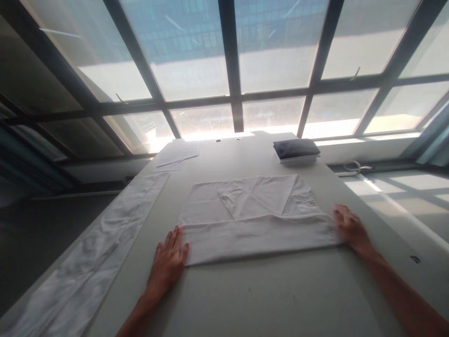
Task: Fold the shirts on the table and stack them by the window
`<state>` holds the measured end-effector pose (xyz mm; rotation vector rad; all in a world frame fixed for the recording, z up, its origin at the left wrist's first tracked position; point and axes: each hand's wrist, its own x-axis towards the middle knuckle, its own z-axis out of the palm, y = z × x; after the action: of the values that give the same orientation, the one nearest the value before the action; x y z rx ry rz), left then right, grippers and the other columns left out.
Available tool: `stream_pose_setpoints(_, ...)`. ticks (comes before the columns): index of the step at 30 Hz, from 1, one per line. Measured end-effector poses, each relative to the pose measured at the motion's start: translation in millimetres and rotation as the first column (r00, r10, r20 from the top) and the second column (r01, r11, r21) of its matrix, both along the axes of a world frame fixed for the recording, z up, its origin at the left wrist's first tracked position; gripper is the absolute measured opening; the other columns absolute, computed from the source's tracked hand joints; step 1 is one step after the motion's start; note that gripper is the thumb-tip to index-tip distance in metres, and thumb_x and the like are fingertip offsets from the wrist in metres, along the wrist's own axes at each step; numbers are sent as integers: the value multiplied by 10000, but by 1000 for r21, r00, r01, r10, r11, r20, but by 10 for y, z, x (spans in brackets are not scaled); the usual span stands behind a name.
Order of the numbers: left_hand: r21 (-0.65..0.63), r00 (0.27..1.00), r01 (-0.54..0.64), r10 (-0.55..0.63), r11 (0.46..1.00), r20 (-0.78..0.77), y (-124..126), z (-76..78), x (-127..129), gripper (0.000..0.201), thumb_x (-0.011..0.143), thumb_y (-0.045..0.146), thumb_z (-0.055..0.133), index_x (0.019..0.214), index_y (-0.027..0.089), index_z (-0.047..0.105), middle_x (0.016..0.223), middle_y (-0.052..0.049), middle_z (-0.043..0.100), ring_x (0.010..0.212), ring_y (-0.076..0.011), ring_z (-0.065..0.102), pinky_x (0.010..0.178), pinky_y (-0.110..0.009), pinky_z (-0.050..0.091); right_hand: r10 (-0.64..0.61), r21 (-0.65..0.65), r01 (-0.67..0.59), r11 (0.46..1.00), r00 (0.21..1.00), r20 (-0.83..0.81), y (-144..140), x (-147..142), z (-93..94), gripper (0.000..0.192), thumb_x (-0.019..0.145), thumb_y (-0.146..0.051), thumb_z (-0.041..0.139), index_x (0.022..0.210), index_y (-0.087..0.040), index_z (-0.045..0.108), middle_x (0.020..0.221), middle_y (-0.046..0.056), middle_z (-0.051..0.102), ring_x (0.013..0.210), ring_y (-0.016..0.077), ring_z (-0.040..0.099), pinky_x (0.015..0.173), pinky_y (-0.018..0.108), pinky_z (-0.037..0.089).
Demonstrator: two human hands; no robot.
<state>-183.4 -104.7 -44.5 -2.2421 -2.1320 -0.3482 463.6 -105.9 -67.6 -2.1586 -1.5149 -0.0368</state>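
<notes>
My left hand [168,261] lies flat, fingers spread, at the folded white shirt's [252,217] left edge | right hand [349,227] flat at its right edge — shirt mid-desk [266,299] | bare desk near me | white cloth strip [101,248] overhangs left edge | dark folded stack [296,150] far right — contents unclear.

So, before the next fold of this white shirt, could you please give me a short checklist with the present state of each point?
1. Left hand flat at the left end of the white folded cotton shirt: ok.
2. Right hand at the right end, touching the cloth: ok.
3. Near band folded up with a straight edge: ok.
4. Sleeves tucked inside the outline: ok.
5. Grey table bare in front of the shirt: ok.
6. Underside free of wrinkles: cannot tell.
</notes>
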Motion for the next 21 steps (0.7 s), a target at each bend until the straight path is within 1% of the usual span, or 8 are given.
stream_pose_setpoints(3, 40, 994, -35, 30, 999, 103, 50, -6, -68, 670, 993, 480, 307, 1534, 110, 444, 1576, -187, 464, 1487, -317, 398, 1224, -548, 284, -215, 44, 229, 973, 955, -203, -34, 161, 97, 666, 996, -416, 246, 1350, -29, 655, 1236, 271, 703, 1135, 373, 664, 949, 478, 505)
stream_pose_setpoints(5, 80, 978, -58, 40, 995, 204, 91, 14, -118, 610, 965, 492, 350, 1431, 147, 541, 1489, -174, 562, 1412, -306, 498, 1199, -499, 354, -254, 29, 270, 962, 933, -255, -70, 162, 168, 652, 982, -405, 262, 1329, -48, 684, 1167, 258, 730, 1071, 368, 682, 908, 457, 503)
stream_pose_setpoints(7, 130, 949, -93, 48, 987, 313, 116, 59, -148, 518, 931, 495, 400, 1294, 193, 612, 1368, -150, 649, 1302, -301, 593, 1142, -466, 435, -229, 19, 244, 970, 933, -276, -97, 117, 216, 641, 976, -411, 272, 1311, -76, 703, 1153, 240, 738, 1062, 352, 684, 891, 426, 493)
stream_pose_setpoints(9, 177, 916, -140, 59, 974, 397, 117, 115, -150, 428, 904, 491, 442, 1161, 212, 641, 1256, -140, 694, 1209, -304, 642, 1094, -457, 481, -206, -3, 215, 977, 934, -290, -105, 74, 228, 639, 970, -434, 284, 1300, -93, 712, 1175, 238, 735, 1077, 349, 680, 878, 410, 487)
stream_pose_setpoints(11, 211, 898, -169, 62, 963, 436, 103, 164, -132, 360, 887, 485, 472, 1041, 212, 648, 1185, -145, 704, 1165, -309, 654, 1076, -460, 492, -193, -28, 194, 981, 934, -300, -94, 59, 208, 637, 958, -451, 302, 1288, -99, 719, 1205, 243, 726, 1096, 361, 677, 876, 416, 484)
stream_pose_setpoints(14, 221, 898, -182, 70, 958, 434, 85, 199, -104, 297, 871, 474, 490, 895, 218, 639, 1140, -156, 701, 1137, -313, 652, 1060, -468, 497, -155, -36, 151, 988, 941, -302, -67, 71, 152, 619, 934, -451, 333, 1240, -103, 742, 1210, 248, 725, 1106, 380, 679, 887, 437, 488)
stream_pose_setpoints(17, 208, 901, -217, 114, 954, 418, 84, 200, -115, 285, 862, 466, 486, 829, 223, 631, 1121, -156, 698, 1109, -316, 654, 1047, -485, 505, -103, -11, 104, 994, 948, -302, -62, 66, 120, 558, 906, -449, 381, 1156, -142, 774, 1181, 229, 742, 1111, 374, 688, 897, 437, 502)
stream_pose_setpoints(21, 200, 895, -272, 171, 941, 412, 98, 201, -168, 304, 869, 466, 475, 828, 219, 647, 1089, -150, 698, 1077, -315, 661, 1032, -488, 517, -26, 23, 34, 999, 956, -291, -73, 11, 129, 490, 873, -504, 430, 1031, -204, 784, 1138, 186, 765, 1104, 362, 696, 932, 435, 505)
